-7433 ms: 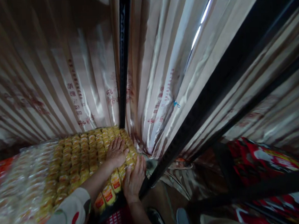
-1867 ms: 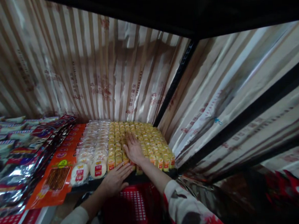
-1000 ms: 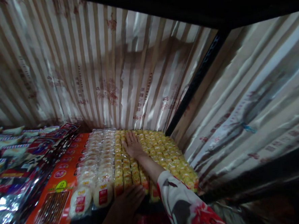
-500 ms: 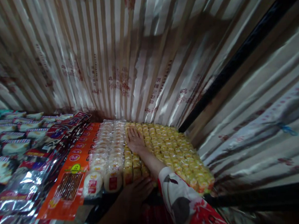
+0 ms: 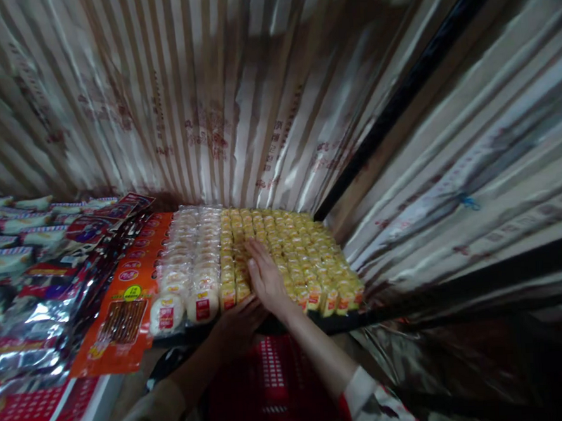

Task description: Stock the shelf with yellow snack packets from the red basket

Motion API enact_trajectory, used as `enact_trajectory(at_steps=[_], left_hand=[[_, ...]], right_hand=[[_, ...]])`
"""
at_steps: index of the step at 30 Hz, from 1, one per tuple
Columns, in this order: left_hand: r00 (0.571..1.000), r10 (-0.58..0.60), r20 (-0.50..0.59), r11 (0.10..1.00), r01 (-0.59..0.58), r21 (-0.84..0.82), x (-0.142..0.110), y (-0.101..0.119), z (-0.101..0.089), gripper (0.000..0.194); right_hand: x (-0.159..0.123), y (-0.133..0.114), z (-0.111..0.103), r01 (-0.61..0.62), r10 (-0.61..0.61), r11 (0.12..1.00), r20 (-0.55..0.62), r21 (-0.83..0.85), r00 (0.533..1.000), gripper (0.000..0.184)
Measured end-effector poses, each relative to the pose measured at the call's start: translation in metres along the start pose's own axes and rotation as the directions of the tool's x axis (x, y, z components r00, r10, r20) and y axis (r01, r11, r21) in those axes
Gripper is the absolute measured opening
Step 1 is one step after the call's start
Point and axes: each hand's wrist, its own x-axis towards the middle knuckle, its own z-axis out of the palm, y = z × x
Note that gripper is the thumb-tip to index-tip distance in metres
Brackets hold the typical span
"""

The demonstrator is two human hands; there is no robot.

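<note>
Rows of small yellow wrapped snack packets [image 5: 307,247] stand packed together on a shelf. My right hand [image 5: 269,284] lies over the front of these rows, its fingers stretched out together and pointing away from me. Just left of it and lower, my left hand [image 5: 240,324] rests at the front ends of the yellow rows, fingers extended and partly behind the right hand. Neither hand grips a packet. Two rows of round white wrapped crackers [image 5: 203,304] stand directly left of the yellow packets.
Orange snack bags [image 5: 125,312] and dark shiny packets [image 5: 44,320] lie farther left, with white-and-dark packets [image 5: 5,259] behind. A red basket [image 5: 272,376] sits below the shelf edge. Striped sheeting [image 5: 197,82] hangs behind, and a black post [image 5: 376,135] slants at the right.
My right hand has drawn back from the far end of the yellow rows to the front, beside the left hand. The view has shifted, and the front packets on the right look straighter.
</note>
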Motion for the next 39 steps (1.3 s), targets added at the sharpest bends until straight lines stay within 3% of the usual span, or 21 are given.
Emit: enact_trajectory(at_steps=[6, 15, 19, 24, 27, 29, 30, 31, 32, 34, 35, 37, 38, 39], left_hand=[[0.998, 0.031, -0.058, 1.0, -0.031, 0.004, -0.001, -0.002, 0.001, 0.057], [0.997, 0.05, -0.057, 0.997, -0.047, 0.058, -0.006, 0.003, -0.012, 0.05], [0.994, 0.087, -0.059, 0.994, -0.083, 0.067, -0.008, 0.01, -0.014, 0.05], [0.992, 0.069, -0.108, 0.997, -0.066, 0.032, -0.014, 0.043, -0.025, 0.043], [0.988, -0.036, -0.152, 0.999, 0.033, -0.023, -0.024, 0.059, -0.036, 0.042], [0.959, -0.186, -0.213, 0.981, 0.17, -0.087, -0.036, 0.057, -0.043, 0.041], [0.92, -0.292, -0.26, 0.955, 0.265, -0.136, -0.044, 0.052, -0.046, 0.04], [0.853, -0.416, -0.315, 0.908, 0.369, -0.198, -0.053, 0.043, -0.05, 0.04], [0.754, -0.543, -0.37, 0.839, 0.471, -0.272, -0.063, 0.032, -0.054, 0.04], [0.508, -0.744, -0.435, 0.667, 0.605, -0.434, -0.085, 0.005, -0.061, 0.042], [0.391, -0.81, -0.437, 0.581, 0.635, -0.51, -0.096, -0.009, -0.063, 0.043], [0.228, -0.898, -0.376, 0.43, 0.629, -0.647, -0.117, -0.035, -0.066, 0.047], [0.16, -0.935, -0.317, 0.346, 0.607, -0.715, -0.127, -0.046, -0.065, 0.049], [0.119, -0.959, -0.257, 0.278, 0.569, -0.774, -0.135, -0.055, -0.063, 0.05]], right_hand=[[-0.087, -0.008, -0.019, -0.197, 0.187, 0.977, -0.119, -0.079, 0.975, 0.04], [-0.162, -0.023, -0.034, -0.313, 0.271, 0.937, -0.248, -0.152, 0.93, 0.04], [-0.177, -0.012, -0.032, -0.35, 0.3, 0.899, -0.21, -0.264, 0.93, 0.044], [-0.173, 0.003, -0.024, -0.276, 0.259, 0.903, -0.096, -0.329, 0.961, 0.046], [-0.17, 0.0, -0.019, -0.249, 0.235, 0.914, -0.081, -0.32, 0.969, 0.047], [-0.168, -0.007, -0.018, -0.256, 0.226, 0.918, -0.132, -0.302, 0.965, 0.046], [-0.166, -0.012, -0.016, -0.259, 0.221, 0.922, -0.158, -0.289, 0.962, 0.045], [-0.163, -0.017, -0.015, -0.254, 0.211, 0.927, -0.176, -0.277, 0.961, 0.045], [-0.158, -0.023, -0.012, -0.237, 0.193, 0.934, -0.181, -0.266, 0.964, 0.043], [-0.145, -0.035, -0.001, -0.167, 0.129, 0.954, -0.162, -0.249, 0.978, 0.041], [-0.136, -0.041, 0.007, -0.119, 0.086, 0.962, -0.144, -0.244, 0.986, 0.041], [-0.117, -0.055, 0.028, -0.021, -0.004, 0.971, -0.101, -0.238, 0.995, 0.039], [-0.108, -0.062, 0.041, 0.027, -0.044, 0.972, -0.068, -0.233, 0.997, 0.039], [-0.101, -0.07, 0.054, 0.074, -0.083, 0.972, -0.032, -0.222, 0.996, 0.038]])
